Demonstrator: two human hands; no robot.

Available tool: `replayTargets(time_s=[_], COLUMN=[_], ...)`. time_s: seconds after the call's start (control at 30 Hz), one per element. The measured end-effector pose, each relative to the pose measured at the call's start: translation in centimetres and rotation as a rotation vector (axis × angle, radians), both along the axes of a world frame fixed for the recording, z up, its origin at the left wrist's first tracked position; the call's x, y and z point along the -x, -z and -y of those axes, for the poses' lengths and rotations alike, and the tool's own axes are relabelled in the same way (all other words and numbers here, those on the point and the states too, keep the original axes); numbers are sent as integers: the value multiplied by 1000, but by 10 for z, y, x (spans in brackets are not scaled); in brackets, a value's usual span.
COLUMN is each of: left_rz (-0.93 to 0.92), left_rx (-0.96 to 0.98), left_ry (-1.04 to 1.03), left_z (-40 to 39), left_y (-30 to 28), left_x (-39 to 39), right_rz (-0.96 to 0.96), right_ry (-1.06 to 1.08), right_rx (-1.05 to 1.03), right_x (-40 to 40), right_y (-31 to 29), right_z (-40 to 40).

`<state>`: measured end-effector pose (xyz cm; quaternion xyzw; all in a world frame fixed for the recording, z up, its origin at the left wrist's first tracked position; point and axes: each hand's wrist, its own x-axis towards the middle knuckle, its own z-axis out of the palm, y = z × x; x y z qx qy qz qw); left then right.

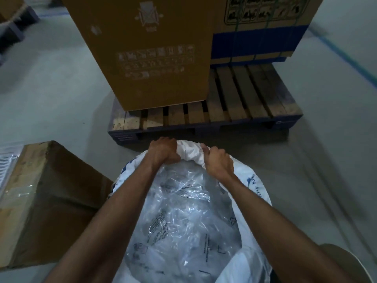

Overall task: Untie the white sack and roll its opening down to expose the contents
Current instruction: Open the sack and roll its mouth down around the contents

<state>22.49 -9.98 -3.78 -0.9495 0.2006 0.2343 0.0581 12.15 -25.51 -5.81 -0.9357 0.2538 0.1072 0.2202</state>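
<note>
Here, the wooden pallet (234, 111) carries a tall cardboard box (146, 54), and just in front of the pallet stands the white sack (253, 193), its mouth open on clear plastic packets (183, 211). At the sack's rim nearest the pallet, the left hand (163, 152) and right hand (218, 162) sit close together. Both are clenched on the rolled white edge.

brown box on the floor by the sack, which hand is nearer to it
Left. The left hand grips the sack rim on the brown box side; the right hand grips farther away.
</note>
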Motion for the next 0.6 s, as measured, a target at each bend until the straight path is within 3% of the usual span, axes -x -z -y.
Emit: replayTargets(time_s=[0.07,0.13,0.2,0.27,0.37,0.43,0.53,0.6], left_rz=[237,311,320,342,287,201,40,-32], left_rx=[111,229,295,284,197,224,207,273], left_ry=[209,358,339,278,189,104,128,152], left_z=[-1,8,21,30,37,42,49,43], left_y=[12,22,29,32,36,38,28,19], left_x=[20,43,51,44,30,23,16,16], right_rz=[-77,-248,-342,-254,-37,5,-35,43], right_ry=[56,-6,-45,14,-59,-82,33,92], right_rx=[-226,-400,-450,-499,-177,36,-53,-188], right_x=[-12,-22,-24,-16,20,51,66,57], right_y=[-10,-22,-25,-17,-6,-6,0,3], right_z=[9,18,29,33,29,20,19,26])
